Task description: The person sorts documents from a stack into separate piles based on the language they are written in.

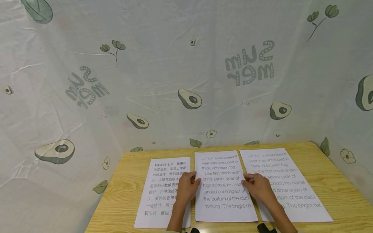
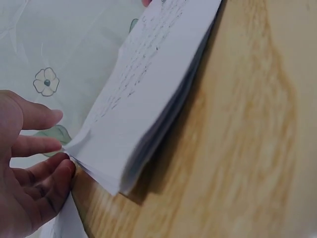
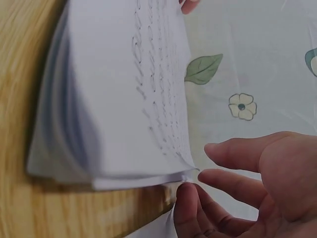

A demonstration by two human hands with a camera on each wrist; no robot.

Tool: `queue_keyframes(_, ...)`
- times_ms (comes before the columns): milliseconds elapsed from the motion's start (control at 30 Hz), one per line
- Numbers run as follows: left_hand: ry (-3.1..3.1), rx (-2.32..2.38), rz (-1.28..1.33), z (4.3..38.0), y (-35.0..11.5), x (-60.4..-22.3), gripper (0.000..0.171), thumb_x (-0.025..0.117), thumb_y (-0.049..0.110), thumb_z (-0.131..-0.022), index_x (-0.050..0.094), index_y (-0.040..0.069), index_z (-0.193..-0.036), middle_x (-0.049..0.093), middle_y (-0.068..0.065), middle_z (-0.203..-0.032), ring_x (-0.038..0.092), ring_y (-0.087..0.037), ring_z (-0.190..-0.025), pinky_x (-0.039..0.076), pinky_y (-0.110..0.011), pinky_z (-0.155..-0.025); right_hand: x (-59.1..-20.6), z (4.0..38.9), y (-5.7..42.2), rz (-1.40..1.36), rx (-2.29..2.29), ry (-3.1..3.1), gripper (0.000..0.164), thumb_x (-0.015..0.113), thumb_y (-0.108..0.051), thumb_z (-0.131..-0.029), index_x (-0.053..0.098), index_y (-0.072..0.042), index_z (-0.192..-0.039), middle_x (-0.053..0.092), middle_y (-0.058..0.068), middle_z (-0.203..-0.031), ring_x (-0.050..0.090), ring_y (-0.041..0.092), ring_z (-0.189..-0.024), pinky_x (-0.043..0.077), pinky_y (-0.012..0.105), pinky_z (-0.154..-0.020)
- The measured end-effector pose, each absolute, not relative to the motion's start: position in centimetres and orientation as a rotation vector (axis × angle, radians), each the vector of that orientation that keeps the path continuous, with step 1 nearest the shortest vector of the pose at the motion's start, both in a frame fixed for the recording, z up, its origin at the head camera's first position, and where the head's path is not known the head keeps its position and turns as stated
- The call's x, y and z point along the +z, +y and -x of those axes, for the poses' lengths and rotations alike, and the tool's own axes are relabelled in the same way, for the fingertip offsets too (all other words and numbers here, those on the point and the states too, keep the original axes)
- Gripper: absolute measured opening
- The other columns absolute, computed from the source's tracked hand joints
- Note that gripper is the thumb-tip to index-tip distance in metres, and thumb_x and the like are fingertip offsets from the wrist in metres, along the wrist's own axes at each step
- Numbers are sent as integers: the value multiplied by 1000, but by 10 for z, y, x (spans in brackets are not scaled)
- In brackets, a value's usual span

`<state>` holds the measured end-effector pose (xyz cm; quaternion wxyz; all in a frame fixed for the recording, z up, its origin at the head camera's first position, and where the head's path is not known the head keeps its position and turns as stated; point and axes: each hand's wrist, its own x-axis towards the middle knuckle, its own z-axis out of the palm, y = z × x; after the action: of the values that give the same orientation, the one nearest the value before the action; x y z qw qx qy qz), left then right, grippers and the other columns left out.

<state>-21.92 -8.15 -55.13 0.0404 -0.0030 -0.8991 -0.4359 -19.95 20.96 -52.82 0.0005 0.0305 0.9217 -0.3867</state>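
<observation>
A stack of white sheets printed with English text (image 1: 221,213) lies between my two hands. My left hand (image 1: 187,188) touches its left edge with the fingertips, the thumb held apart from the paper. On the opposite edge, my right hand (image 1: 258,188) does the same. In the left wrist view, the fingertips of the left hand (image 2: 34,173) meet the stack's edge (image 2: 131,134), where the layers fan slightly. The right wrist view has the right hand (image 3: 247,188) beside the loose lower sheets of the stack (image 3: 114,134), its thumb also apart.
A pile printed with Chinese text (image 1: 161,191) lies to the left, partly under my left forearm. To the right is another English-printed pile (image 1: 303,207), partly covered by my right arm. All rest on a wood-grain table (image 1: 110,194). A patterned cloth (image 1: 163,74) hangs behind.
</observation>
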Motion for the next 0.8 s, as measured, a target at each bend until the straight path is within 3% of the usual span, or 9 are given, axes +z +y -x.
queue_keyframes(333, -2732, -1360, 2, 218, -77, -546, 43, 79, 17, -96, 72, 4, -136, 66, -10, -112, 54, -12, -83, 47, -21, -63, -523, 196, 203, -91, -1248, 2896, 44, 74, -14, -96, 70, 4, -135, 76, 17, -115, 73, 24, -96, 56, 33, -77)
queue_keyframes(800, -2665, -1419, 8, 218, -73, -545, 42, 77, -1, -92, 74, 7, -133, 72, -4, -108, 65, -8, -90, 58, -24, -81, -524, 196, 207, -64, -1406, 2784, 45, 73, -7, -95, 66, 6, -138, 75, 20, -118, 76, 28, -101, 57, 24, -74)
